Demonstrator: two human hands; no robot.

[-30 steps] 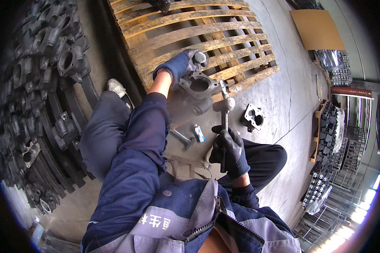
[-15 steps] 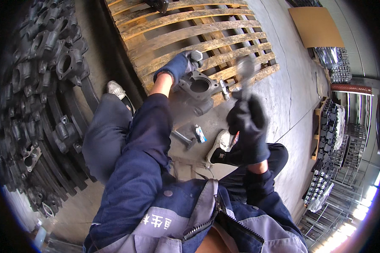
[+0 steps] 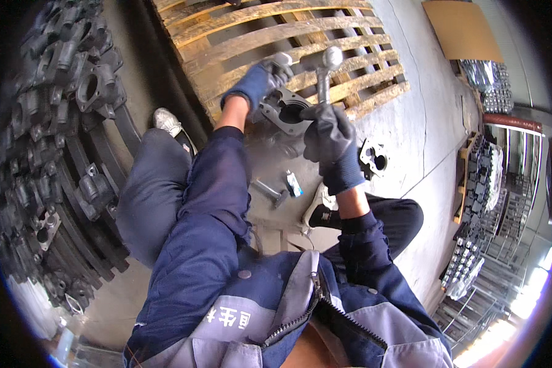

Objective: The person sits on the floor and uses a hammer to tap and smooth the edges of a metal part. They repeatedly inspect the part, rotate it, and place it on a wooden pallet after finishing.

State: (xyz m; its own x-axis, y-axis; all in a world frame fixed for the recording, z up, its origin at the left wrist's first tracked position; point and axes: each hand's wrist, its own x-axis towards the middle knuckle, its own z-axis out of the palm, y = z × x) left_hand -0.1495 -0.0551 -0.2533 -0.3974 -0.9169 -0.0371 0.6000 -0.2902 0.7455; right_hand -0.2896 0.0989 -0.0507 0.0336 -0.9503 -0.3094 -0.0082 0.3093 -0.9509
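The casting (image 3: pixel 275 118) sits by the pallet (image 3: pixel 276 30)'s near edge, between the hands; it looks heavy, rigid and possibly slick, best taken by its flange. The left hand (image 3: pixel 275 75) is wrapped round a blunt-ended tool (image 3: pixel 283 59); the right hand (image 3: pixel 332 138) clasps the hammer (image 3: pixel 323 89)'s handle.

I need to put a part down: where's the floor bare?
Bare concrete runs between the holed part and the stacked parts at right. It's crowded around the casting, left hand and right hand, and among the piled castings far left.
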